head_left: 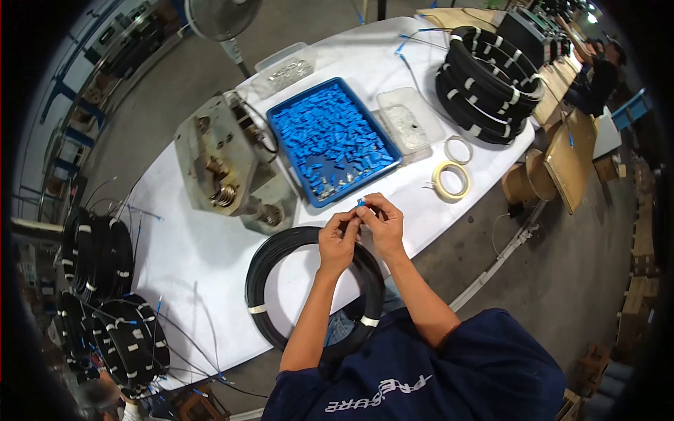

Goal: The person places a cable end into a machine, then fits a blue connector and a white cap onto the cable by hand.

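My right hand (384,223) pinches a small blue plastic connector piece (361,203) between thumb and fingers. Close against it, my left hand (338,243) is closed too, its fingertips meeting just below the blue piece; what they grip is hidden. Under both hands lies a coil of black cable (261,277), bound with white tape and reaching over the table edge toward my lap. Just beyond my fingers is a blue tray (328,201) full of loose blue connector pieces (330,130).
A metal press (228,168) stands left of the tray. Clear boxes of small parts (288,74) (406,126) flank it. Tape rolls (451,180) lie to the right. Cable coils are stacked at the back right (484,91) and left (130,344). Other people are in the background.
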### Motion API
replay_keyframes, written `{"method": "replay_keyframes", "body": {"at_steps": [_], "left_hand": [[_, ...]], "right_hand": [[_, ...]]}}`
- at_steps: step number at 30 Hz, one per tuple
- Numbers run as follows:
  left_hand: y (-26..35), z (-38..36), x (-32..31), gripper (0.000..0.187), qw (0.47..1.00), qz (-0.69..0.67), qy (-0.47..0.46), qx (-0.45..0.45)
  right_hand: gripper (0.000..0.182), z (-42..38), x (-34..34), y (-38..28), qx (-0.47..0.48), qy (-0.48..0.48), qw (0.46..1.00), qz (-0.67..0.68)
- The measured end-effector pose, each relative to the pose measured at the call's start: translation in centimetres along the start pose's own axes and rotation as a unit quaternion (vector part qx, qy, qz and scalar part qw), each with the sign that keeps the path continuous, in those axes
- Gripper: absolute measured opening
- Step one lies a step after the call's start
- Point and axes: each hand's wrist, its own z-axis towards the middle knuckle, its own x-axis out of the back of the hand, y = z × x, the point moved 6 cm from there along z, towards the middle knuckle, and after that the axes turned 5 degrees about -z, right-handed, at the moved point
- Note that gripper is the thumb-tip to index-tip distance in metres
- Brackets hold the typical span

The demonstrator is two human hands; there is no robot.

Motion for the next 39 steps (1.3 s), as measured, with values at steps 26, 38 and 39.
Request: {"method": "replay_keyframes", "body": {"at_steps": [26, 38, 39], "left_hand": [[-4.2, 3.7, -13.1, 0.014, 0.987, -0.091, -0.100, 0.089], [-5.7, 9.2, -13.1, 0.022, 0.992, -0.032, -0.110, 0.052], [-6.0, 9.6, -13.0, 0.023, 0.992, -0.016, -0.119, 0.042]], "right_hand": [[0.016, 2.4, 10.2, -7.3, 0.108, 0.180, 0.978, -0.005], [0.020, 7.4, 9.8, -9.7, 0.083, 0.114, 0.975, -0.170], [0.020, 7.9, 9.8, -9.8, 0.093, 0.123, 0.969, -0.195]]}}
